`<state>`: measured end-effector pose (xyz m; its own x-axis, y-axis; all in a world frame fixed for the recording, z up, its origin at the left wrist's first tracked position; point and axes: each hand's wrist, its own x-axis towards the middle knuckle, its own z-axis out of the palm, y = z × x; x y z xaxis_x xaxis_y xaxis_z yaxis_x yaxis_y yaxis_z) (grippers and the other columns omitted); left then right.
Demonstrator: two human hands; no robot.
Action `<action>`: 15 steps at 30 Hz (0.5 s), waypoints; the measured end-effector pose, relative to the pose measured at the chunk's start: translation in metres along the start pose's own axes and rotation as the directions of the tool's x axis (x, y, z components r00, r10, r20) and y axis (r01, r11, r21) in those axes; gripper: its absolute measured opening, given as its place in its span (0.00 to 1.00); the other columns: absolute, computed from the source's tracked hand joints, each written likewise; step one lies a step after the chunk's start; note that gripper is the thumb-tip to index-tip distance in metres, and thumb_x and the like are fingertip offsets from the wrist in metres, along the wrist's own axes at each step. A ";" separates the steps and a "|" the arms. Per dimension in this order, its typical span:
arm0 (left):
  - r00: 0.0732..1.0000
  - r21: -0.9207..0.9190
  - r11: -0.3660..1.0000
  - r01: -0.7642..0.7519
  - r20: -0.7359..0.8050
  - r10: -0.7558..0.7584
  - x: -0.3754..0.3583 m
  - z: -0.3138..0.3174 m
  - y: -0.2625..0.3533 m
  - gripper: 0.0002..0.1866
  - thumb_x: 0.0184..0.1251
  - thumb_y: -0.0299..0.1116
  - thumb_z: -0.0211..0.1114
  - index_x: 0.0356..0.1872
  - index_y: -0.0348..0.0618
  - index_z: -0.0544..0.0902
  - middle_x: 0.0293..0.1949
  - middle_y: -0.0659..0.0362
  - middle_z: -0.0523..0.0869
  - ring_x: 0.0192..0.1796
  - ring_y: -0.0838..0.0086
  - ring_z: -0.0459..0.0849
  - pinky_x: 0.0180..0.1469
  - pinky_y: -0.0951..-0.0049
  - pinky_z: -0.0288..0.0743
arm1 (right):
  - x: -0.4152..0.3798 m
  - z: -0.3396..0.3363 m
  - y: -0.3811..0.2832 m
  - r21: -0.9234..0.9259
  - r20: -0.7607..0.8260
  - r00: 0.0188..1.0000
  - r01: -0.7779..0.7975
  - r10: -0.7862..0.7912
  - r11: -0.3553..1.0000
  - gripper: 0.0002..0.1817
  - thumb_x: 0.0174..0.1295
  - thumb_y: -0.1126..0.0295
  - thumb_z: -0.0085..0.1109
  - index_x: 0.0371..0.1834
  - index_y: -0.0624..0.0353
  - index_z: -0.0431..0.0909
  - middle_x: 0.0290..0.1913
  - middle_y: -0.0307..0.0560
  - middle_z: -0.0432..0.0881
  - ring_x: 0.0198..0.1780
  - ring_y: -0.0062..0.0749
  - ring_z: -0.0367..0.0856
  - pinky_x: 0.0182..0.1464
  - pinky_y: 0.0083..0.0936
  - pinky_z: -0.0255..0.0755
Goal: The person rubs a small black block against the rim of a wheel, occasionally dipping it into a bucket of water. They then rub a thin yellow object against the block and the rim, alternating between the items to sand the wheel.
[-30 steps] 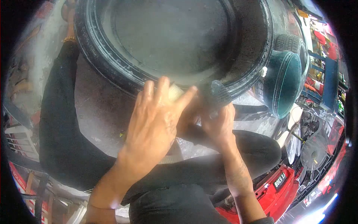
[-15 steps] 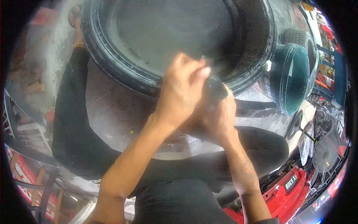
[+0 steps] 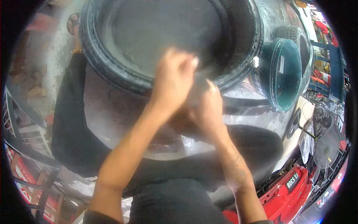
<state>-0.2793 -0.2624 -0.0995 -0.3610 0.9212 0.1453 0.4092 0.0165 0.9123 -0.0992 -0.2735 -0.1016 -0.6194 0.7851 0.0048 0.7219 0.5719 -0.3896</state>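
Both hands are together over the near rim of a large dark round tub (image 3: pixel 112 72) whose inside looks murky grey. My left hand (image 3: pixel 172 80) is closed in a pinch, its fingertips blurred, and I cannot make out what is in them. Just below and right of it, my right hand (image 3: pixel 209 106) wraps its fingers round a dark object (image 3: pixel 199 87). Motion blur hides that object's kind; it looks dark and stubby and sits between the two hands.
Right of the tub stands a teal bucket (image 3: pixel 274 80), with a tyre (image 3: pixel 289 33) behind it. A red car bumper (image 3: pixel 285 194) lies at lower right. My bent legs in dark trousers (image 3: pixel 72 123) surround the near side. A white rack (image 3: pixel 33 136) is at left.
Both hands have shifted slightly left in view and stay close together, still blurred by motion. The tub and bucket also sit further left, as the camera has turned a little.
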 end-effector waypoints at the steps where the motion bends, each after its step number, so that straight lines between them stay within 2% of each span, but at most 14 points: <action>1: 0.983 -0.093 0.983 0.158 0.113 -0.147 0.020 0.006 -0.003 0.13 0.77 0.35 0.75 0.51 0.33 0.93 0.42 0.53 0.92 0.40 0.73 0.88 0.45 0.71 0.80 | 0.004 -0.009 -0.008 0.076 0.029 0.998 -0.061 0.059 0.995 0.35 0.51 0.66 0.75 0.64 0.70 0.80 0.64 0.69 0.81 0.67 0.66 0.79 0.74 0.56 0.69; 2: 0.934 -0.166 0.935 0.313 0.230 -0.272 0.034 0.007 -0.004 0.14 0.77 0.35 0.76 0.51 0.34 0.94 0.42 0.53 0.94 0.41 0.73 0.89 0.46 0.70 0.81 | 0.002 -0.008 -0.008 0.072 0.029 0.998 -0.051 0.049 0.996 0.35 0.51 0.66 0.75 0.64 0.70 0.80 0.64 0.69 0.81 0.67 0.66 0.79 0.74 0.56 0.69; 4: 0.948 -0.235 0.923 0.306 0.168 -0.272 0.033 0.001 -0.017 0.15 0.76 0.36 0.76 0.51 0.34 0.94 0.42 0.52 0.94 0.42 0.73 0.89 0.46 0.70 0.81 | 0.001 -0.002 -0.004 0.094 -0.086 0.996 0.011 -0.003 0.995 0.33 0.51 0.67 0.75 0.62 0.71 0.81 0.65 0.70 0.81 0.67 0.67 0.79 0.74 0.57 0.69; 5: 0.955 -0.301 0.907 0.296 0.119 -0.272 0.032 -0.004 -0.027 0.15 0.76 0.37 0.77 0.51 0.33 0.93 0.41 0.51 0.95 0.42 0.73 0.89 0.46 0.70 0.81 | 0.004 0.000 0.000 0.081 -0.014 1.000 -0.005 0.006 0.997 0.31 0.52 0.67 0.75 0.60 0.71 0.81 0.64 0.71 0.82 0.66 0.68 0.80 0.71 0.56 0.70; 6: 0.955 -0.296 0.908 0.296 0.123 -0.271 0.024 -0.014 -0.029 0.15 0.76 0.37 0.77 0.51 0.33 0.93 0.41 0.51 0.95 0.42 0.73 0.89 0.46 0.70 0.81 | 0.003 0.000 -0.001 0.086 -0.017 1.000 -0.009 0.010 0.996 0.31 0.52 0.67 0.75 0.60 0.71 0.81 0.64 0.71 0.82 0.66 0.68 0.80 0.71 0.56 0.70; 8: 0.987 -0.197 0.967 0.162 0.045 -0.156 -0.006 -0.037 -0.018 0.15 0.78 0.37 0.75 0.52 0.33 0.93 0.40 0.55 0.93 0.39 0.77 0.86 0.44 0.72 0.79 | 0.003 -0.004 -0.002 0.091 -0.020 1.000 -0.002 0.004 0.996 0.31 0.51 0.68 0.74 0.60 0.70 0.81 0.64 0.72 0.82 0.66 0.68 0.80 0.70 0.56 0.71; 10: 0.968 -0.074 0.973 0.217 0.147 -0.205 -0.028 -0.057 0.013 0.14 0.78 0.35 0.75 0.52 0.32 0.93 0.40 0.58 0.89 0.36 0.77 0.83 0.43 0.72 0.78 | 0.007 -0.009 -0.005 0.108 0.030 0.999 -0.044 0.041 0.993 0.32 0.50 0.68 0.74 0.60 0.70 0.81 0.64 0.73 0.81 0.66 0.69 0.80 0.71 0.57 0.71; 11: 0.966 -0.137 0.961 0.240 0.132 -0.222 -0.038 -0.042 0.013 0.13 0.78 0.34 0.75 0.52 0.32 0.93 0.39 0.57 0.86 0.34 0.74 0.82 0.42 0.70 0.77 | 0.006 -0.003 0.000 0.097 0.059 0.997 -0.047 0.041 0.994 0.32 0.50 0.68 0.74 0.60 0.70 0.80 0.65 0.73 0.81 0.66 0.69 0.80 0.71 0.58 0.71; 12: 0.999 -0.123 0.992 0.038 -0.013 -0.039 -0.034 -0.024 0.008 0.12 0.77 0.32 0.76 0.50 0.32 0.92 0.39 0.55 0.86 0.36 0.72 0.82 0.42 0.71 0.76 | 0.003 -0.001 0.003 0.085 0.090 0.995 -0.054 0.047 0.995 0.32 0.50 0.68 0.74 0.61 0.70 0.80 0.65 0.73 0.80 0.66 0.69 0.80 0.70 0.58 0.71; 15: 0.999 -0.054 0.998 0.015 -0.042 -0.018 -0.006 0.000 0.000 0.10 0.76 0.29 0.75 0.49 0.31 0.92 0.41 0.52 0.87 0.38 0.70 0.84 0.43 0.69 0.78 | -0.002 0.000 0.005 0.033 0.096 0.995 -0.043 0.039 0.999 0.33 0.51 0.68 0.74 0.62 0.70 0.80 0.66 0.73 0.80 0.67 0.69 0.80 0.71 0.60 0.71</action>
<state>-0.2771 -0.2676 -0.1003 -0.4028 0.9037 0.1451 0.3578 0.0095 0.9337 -0.0950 -0.2722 -0.1034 -0.6174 0.7803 -0.0993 0.7371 0.5298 -0.4195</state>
